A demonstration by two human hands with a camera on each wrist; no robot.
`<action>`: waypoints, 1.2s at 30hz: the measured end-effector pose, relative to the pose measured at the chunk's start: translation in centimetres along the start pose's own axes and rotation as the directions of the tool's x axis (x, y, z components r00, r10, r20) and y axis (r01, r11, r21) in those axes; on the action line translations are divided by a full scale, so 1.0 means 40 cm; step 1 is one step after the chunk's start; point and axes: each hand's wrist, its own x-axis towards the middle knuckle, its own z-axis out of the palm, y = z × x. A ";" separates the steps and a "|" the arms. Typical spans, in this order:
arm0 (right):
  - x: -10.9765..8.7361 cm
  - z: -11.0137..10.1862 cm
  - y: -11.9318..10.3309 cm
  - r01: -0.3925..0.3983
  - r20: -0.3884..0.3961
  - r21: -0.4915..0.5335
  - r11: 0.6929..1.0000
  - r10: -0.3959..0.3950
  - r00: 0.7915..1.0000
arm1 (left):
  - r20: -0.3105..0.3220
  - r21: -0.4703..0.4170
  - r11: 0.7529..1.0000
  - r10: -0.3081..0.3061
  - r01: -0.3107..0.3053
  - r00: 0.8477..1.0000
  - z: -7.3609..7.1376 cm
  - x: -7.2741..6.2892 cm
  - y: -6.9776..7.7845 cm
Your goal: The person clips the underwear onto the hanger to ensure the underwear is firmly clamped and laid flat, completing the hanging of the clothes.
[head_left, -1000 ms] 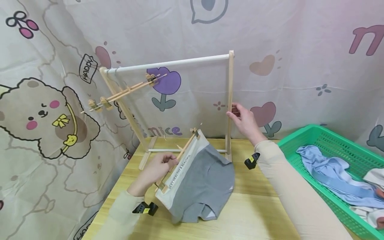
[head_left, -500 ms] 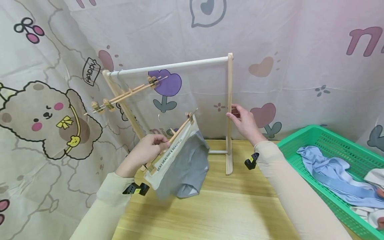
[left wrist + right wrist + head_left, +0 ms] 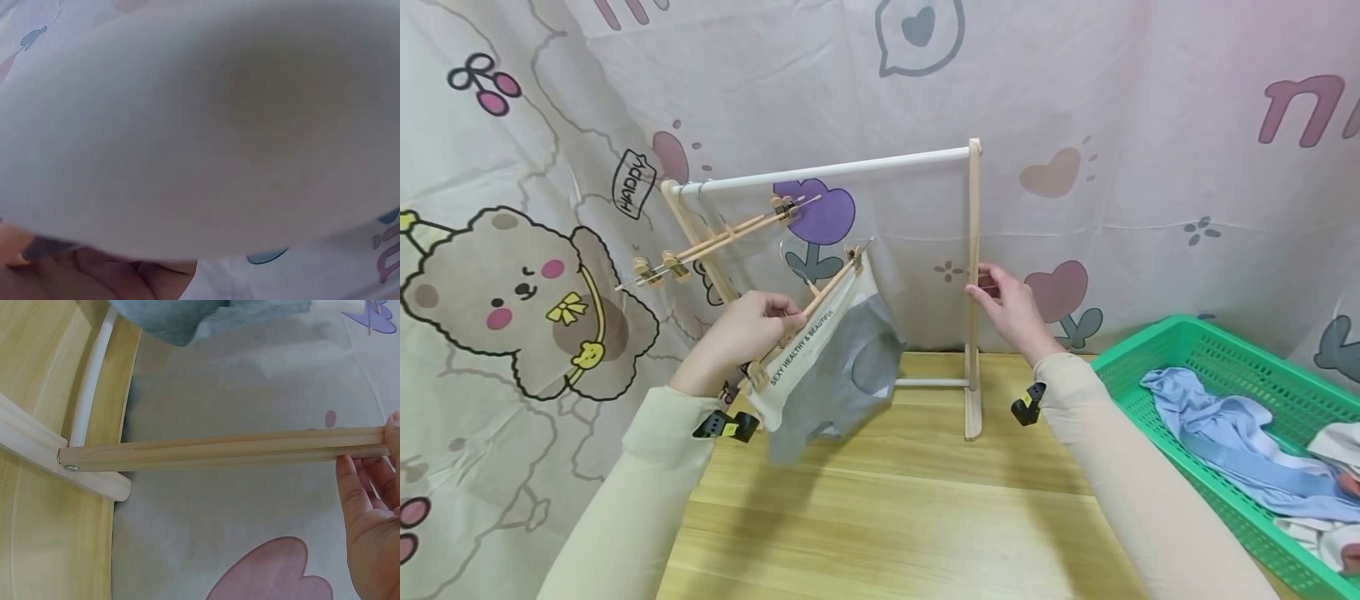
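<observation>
In the head view my left hand (image 3: pixel 751 332) grips the bar of a wooden clip hanger (image 3: pixel 829 294), which is tilted with its right end higher. From its clips hang grey underpants (image 3: pixel 850 367) with a white printed waistband. My right hand (image 3: pixel 1009 302) holds the right upright of a small wooden drying rack (image 3: pixel 974 208) between thumb and fingers. In the right wrist view, fingers (image 3: pixel 353 487) touch that same upright (image 3: pixel 237 449). Blurred pale cloth (image 3: pixel 187 137) fills most of the left wrist view, hiding much of the left hand (image 3: pixel 112 278).
Wooden clip hangers (image 3: pixel 730 237) hang at the left end of the rack's white top rod (image 3: pixel 835 171). To the right stands a green basket (image 3: pixel 1120 367) holding blue underpants (image 3: pixel 1217 425) and other garments. A printed curtain (image 3: pixel 1075 100) backs the wooden table (image 3: pixel 880 525).
My left hand has raised the hanger and underpants up and to the left, off the table and nearer the rack. The right hand stays on the upright.
</observation>
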 end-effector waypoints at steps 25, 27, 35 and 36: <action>-0.001 0.007 0.013 -0.007 0.005 -0.006 1.000 0.007 1.000 | -0.125 0.220 0.975 0.013 0.015 0.992 -0.148 0.077 0.089; -0.001 0.007 0.013 -0.003 0.003 -0.005 1.000 0.003 1.000 | -0.139 0.235 0.972 0.004 0.029 0.990 -0.159 0.085 0.093; 0.001 0.009 0.012 0.000 -0.004 -0.006 1.000 0.000 1.000 | -0.154 0.239 0.970 -0.006 0.044 0.988 -0.186 0.113 0.106; 0.001 0.009 0.012 0.002 -0.006 -0.007 1.000 -0.002 1.000 | -0.156 0.239 0.970 -0.007 0.045 0.988 -0.187 0.116 0.107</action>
